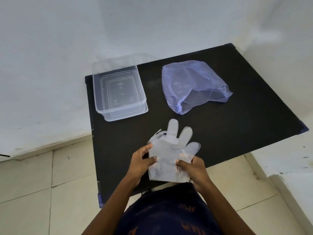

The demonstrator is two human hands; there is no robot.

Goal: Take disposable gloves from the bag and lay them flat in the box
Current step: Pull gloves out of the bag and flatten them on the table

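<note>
Black table (237,116), white wall (50,48), tiled floor (42,192)

No readable text, label, brand, number or sign shows anywhere. The box (118,89) has faint raised marks moulded into its clear bottom, near the middle, but they are too small and blurred to read as letters or figures. The bag (194,85), right of the box, is plain. The glove (171,150), nearer than the box, is plain too. The dark cloth (169,216) nearest the camera bears orange shapes, a pattern and not writing.
</note>
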